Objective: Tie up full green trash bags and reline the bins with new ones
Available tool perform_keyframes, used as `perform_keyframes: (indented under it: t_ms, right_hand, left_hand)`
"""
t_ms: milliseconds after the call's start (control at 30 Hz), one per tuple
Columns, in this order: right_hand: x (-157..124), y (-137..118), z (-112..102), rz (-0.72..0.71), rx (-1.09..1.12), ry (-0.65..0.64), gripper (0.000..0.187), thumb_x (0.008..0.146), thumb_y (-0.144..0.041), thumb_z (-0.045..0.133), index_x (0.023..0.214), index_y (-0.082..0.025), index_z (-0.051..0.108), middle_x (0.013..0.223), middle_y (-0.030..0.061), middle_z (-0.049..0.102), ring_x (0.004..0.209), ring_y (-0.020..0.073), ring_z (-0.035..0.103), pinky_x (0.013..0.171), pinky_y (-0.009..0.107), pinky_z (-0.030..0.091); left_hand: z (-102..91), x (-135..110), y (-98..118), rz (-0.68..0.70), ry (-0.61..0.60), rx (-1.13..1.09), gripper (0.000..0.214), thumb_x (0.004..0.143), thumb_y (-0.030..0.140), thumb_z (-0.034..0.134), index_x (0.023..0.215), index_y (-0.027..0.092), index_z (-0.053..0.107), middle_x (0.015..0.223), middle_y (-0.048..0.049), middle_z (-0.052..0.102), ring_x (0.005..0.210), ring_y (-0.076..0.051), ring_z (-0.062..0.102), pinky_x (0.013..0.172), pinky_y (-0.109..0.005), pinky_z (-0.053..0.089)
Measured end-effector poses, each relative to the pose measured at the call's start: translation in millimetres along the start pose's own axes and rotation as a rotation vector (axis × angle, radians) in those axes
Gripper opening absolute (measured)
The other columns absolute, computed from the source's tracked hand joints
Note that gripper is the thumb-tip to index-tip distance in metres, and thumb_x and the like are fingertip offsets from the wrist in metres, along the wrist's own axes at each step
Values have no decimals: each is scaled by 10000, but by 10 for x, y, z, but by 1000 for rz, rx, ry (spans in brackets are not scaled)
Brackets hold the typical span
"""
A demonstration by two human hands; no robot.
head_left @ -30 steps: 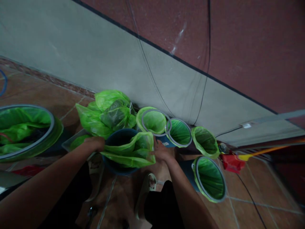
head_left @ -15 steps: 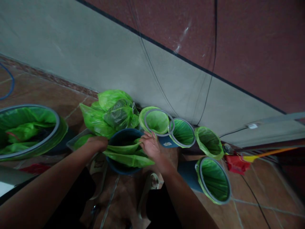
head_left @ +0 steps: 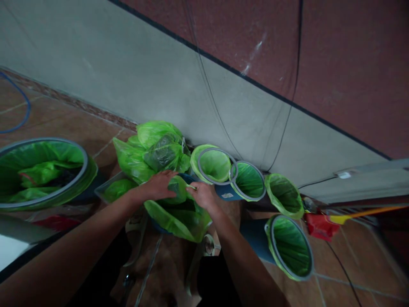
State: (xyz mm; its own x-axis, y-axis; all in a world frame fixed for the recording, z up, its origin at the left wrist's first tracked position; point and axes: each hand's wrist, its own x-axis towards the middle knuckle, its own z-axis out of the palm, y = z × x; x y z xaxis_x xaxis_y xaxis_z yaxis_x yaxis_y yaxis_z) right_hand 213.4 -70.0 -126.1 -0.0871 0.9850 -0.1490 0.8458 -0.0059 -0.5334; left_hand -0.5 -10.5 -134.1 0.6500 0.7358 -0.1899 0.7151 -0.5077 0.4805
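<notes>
A green trash bag (head_left: 177,219) hangs spread inside a dark blue trash can (head_left: 184,175) in front of me, its near edge flopping over the rim. My right hand (head_left: 202,195) pinches the bag's edge at the right side of the can. My left hand (head_left: 160,186) lies across the can's left side, fingers stretched out against the bag's far part. Between my hands the bag's mouth gapes. Most of the can's rim is hidden by the bag and my left hand.
Full green bags (head_left: 153,149) are heaped against the wall. A big lined bin (head_left: 85,170) stands left. On the right are several lined bins (head_left: 290,247), a loose grey ring (head_left: 237,170) and a red dustpan (head_left: 322,227). My feet flank the can.
My left hand has moved right and over the can, its fingers now stretched out. The bag's mouth has spread wider, its near edge dropping over the rim. The right hand still grips the edge.
</notes>
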Motion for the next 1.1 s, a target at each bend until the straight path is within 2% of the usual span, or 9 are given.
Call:
perform_keyframes:
  t_ms: [100,267,367,567,700,800,900,1000,1100]
  right_hand:
    - [-27,-93,-29,-68,37,-52,264,874,-277,566,640,-170,624,574,-43,494,582,98,429,567,210,278]
    - [-59,-110,-85,-150,132,-157,211,873,-232,533,709,-169,649,601,-52,499,606,98,463,589,193,303]
    - [-73,-107,-88,-200,174,-238,155,834,-153,531,782,-174,677,664,-42,568,654,109,509,625,188,344]
    - [-145,-138,-137,-274,168,-359,179,786,-93,544,774,-177,701,716,-33,641,691,121,562,644,192,380]
    - [-213,-127,-231,-228,167,-299,248,816,-100,532,891,-208,742,796,-25,696,744,132,607,697,205,417]
    - [-239,-80,-295,-178,179,-209,276,833,-117,524,957,-224,746,876,-16,725,796,143,632,756,224,446]
    - [-238,-11,-327,-115,207,-145,251,846,-148,536,976,-216,739,928,-2,736,841,155,651,790,240,464]
    - [-226,52,-347,-46,210,-97,223,846,-173,558,976,-215,735,924,4,740,844,161,660,798,254,474]
    - [-217,98,-378,17,186,-33,207,833,-174,571,943,-223,739,891,1,739,825,166,665,790,266,475]
  left_hand:
    - [-16,62,282,26,29,6,672,808,395,586,1427,211,400,1470,-138,471,1351,-302,415,1093,-495,334]
    - [-73,20,308,140,102,10,743,754,101,502,1464,254,345,1545,-80,375,1403,-241,349,1096,-445,349]
    - [-98,17,310,231,82,22,710,714,29,479,1382,269,475,1547,-46,375,1408,-229,341,1121,-424,325]
    - [-121,5,435,298,-57,28,340,750,118,538,1027,234,697,1478,-58,469,1358,-275,402,1106,-490,313]
    - [-121,-26,471,278,-72,60,230,731,181,597,921,223,721,1425,-84,507,1313,-317,432,1078,-581,280]
    - [-134,-24,477,283,-62,65,212,723,179,603,896,213,720,1320,-78,584,1261,-306,472,1079,-589,249]
    - [-165,0,461,268,-45,83,123,724,180,595,797,197,692,1085,-63,683,1156,-280,539,1088,-588,220]
    - [-192,19,429,217,-44,134,58,717,202,592,683,184,636,834,-49,685,992,-254,609,1099,-604,185]
    - [-195,21,388,192,-12,182,60,719,207,577,697,192,631,769,-50,674,912,-248,632,1081,-581,223]
